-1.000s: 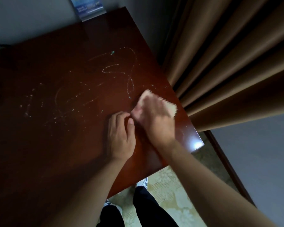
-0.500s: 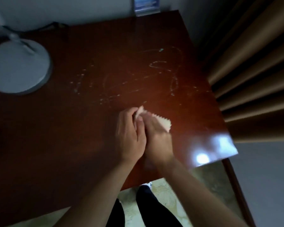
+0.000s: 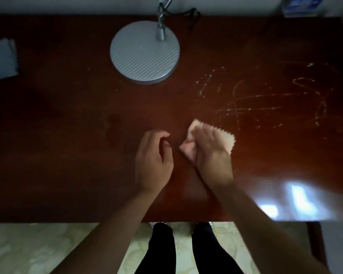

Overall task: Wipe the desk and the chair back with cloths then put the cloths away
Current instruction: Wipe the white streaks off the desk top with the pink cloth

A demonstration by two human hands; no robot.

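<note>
Dark red-brown desk (image 3: 67, 145); lamp base (image 3: 145, 53), pale cloth (image 3: 190, 149), grey object (image 3: 2, 60)

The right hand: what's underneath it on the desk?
The right hand covers a pale pink cloth lying on the desk; its zigzag edge pokes out. The cloth's middle is hidden.

Pink cloth (image 3: 189, 150), reddish-brown desk (image 3: 67, 125)

Right hand (image 3: 210, 153) on cloth (image 3: 188, 151), desk (image 3: 67, 135)
</note>
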